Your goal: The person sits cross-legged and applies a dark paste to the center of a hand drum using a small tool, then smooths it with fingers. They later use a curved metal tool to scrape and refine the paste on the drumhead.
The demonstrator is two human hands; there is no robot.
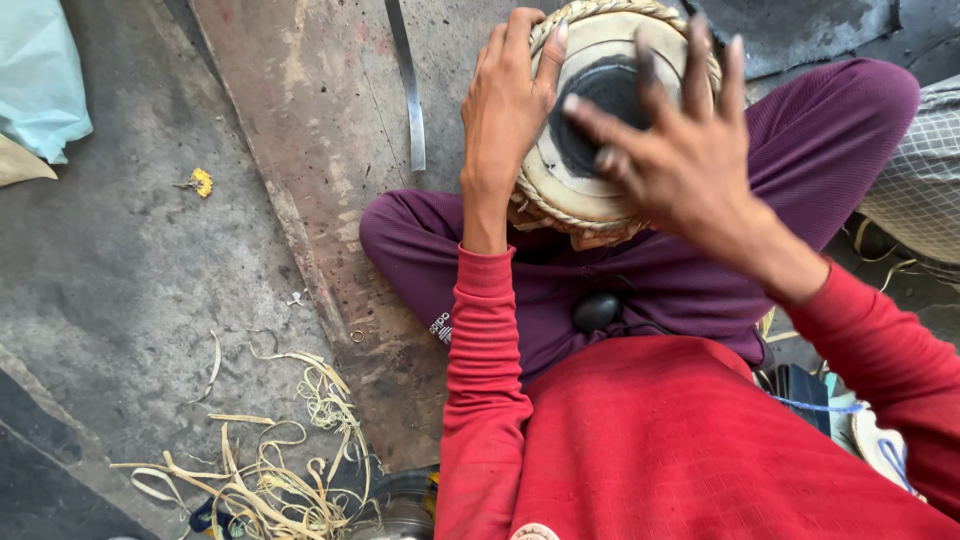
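Observation:
A small hand drum rests on my lap, its pale skin head with a black centre patch facing up and a braided straw-coloured rim around it. My left hand clasps the drum's left edge, fingers curled over the rim. My right hand hovers over the drum head with fingers spread wide, fingertips above the black patch; whether they touch the skin I cannot tell. I sit cross-legged in maroon trousers and a red long-sleeved shirt. A smooth black stone lies in my lap below the drum.
A thin metal strip lies on the rusty plate ahead. Loose pale cane shavings pile at lower left. A pale blue bag sits top left, a yellow flower nearby. Checked cloth lies at right.

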